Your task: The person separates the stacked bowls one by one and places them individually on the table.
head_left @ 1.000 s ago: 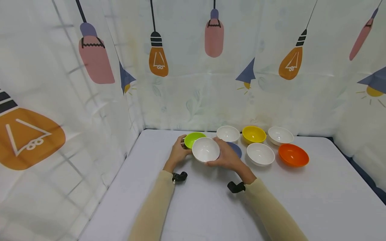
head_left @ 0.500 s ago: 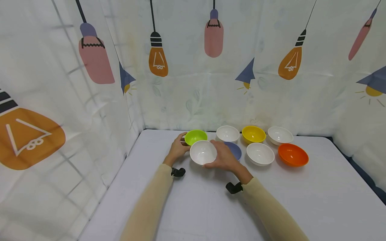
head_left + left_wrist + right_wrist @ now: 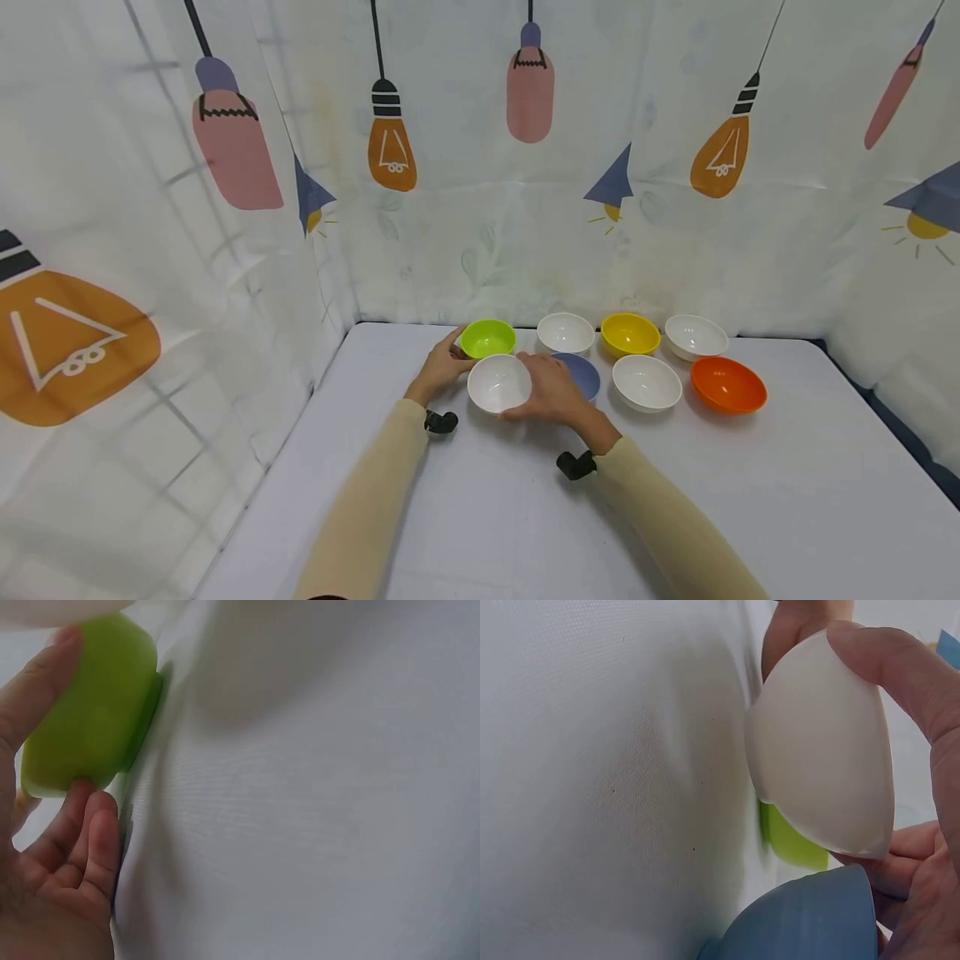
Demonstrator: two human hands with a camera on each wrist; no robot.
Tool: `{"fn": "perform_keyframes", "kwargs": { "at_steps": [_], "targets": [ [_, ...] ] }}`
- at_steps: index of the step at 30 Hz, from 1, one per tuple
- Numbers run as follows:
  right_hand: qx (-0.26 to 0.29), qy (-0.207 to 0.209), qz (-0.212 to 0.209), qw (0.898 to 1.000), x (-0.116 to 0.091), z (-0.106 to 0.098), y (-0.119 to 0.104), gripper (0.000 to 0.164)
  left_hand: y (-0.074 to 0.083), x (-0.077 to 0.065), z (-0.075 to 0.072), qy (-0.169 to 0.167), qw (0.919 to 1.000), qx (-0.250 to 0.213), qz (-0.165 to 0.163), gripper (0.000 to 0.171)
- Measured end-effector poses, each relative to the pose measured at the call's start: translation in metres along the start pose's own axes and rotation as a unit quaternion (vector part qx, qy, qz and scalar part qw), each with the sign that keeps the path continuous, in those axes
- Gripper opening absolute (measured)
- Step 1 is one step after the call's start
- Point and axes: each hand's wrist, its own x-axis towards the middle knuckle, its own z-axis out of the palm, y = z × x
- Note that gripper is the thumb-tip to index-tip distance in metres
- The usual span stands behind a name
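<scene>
My left hand [image 3: 441, 367] grips a lime-green bowl [image 3: 488, 338] at the back left of the table, its thumb on one side and fingers on the other. In the left wrist view the green bowl [image 3: 97, 705] has its base close to the cloth. Just in front of it, a white bowl [image 3: 498, 385] is held by my right hand [image 3: 551, 390], thumb at the near rim and fingers round the far side. In the right wrist view the white bowl [image 3: 821, 742] stands close over the cloth. A blue bowl [image 3: 582, 377] sits right beside my right hand, partly hidden by it.
Along the back stand a white bowl [image 3: 566, 333], a yellow bowl [image 3: 631, 335] and another white bowl [image 3: 696, 337]. Nearer are a white bowl [image 3: 647, 383] and an orange bowl [image 3: 728, 385]. A white cloth covers the table [image 3: 510, 517]; printed curtains [image 3: 465, 233] hang behind and beside it.
The white bowl in my right hand has come down and slightly left, nearer to me. The green bowl in my left hand has shifted slightly back and right. The other bowls stay put.
</scene>
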Motion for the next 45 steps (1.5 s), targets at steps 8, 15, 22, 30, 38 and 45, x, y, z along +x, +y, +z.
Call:
{"fn": "perform_keyframes", "kwargs": {
  "at_steps": [8,15,22,30,38,45],
  "targets": [
    [-0.019,-0.012,0.007,1.000,0.005,0.003,-0.003,0.105,-0.005,0.008,-0.003,-0.031,0.9995,-0.012,-0.002,0.090],
    [-0.038,-0.028,0.025,0.999,0.010,0.005,-0.002,0.105,-0.006,0.007,-0.007,-0.063,0.9975,-0.032,-0.006,0.089],
    [-0.051,-0.042,0.034,0.997,0.013,0.006,-0.002,0.109,-0.008,0.008,-0.009,-0.082,0.9948,-0.060,-0.002,0.083],
    [-0.070,-0.048,0.031,0.996,0.015,0.005,-0.003,0.110,-0.010,0.009,-0.008,-0.085,0.9933,-0.079,0.005,0.076],
    [-0.071,-0.053,0.035,0.995,0.018,0.005,-0.003,0.111,-0.010,0.009,-0.008,-0.086,0.9919,-0.093,0.000,0.072],
    [-0.072,-0.050,0.037,0.996,0.020,0.007,-0.004,0.112,-0.009,0.009,-0.005,-0.088,0.9912,-0.099,-0.005,0.070]
  ]
}}
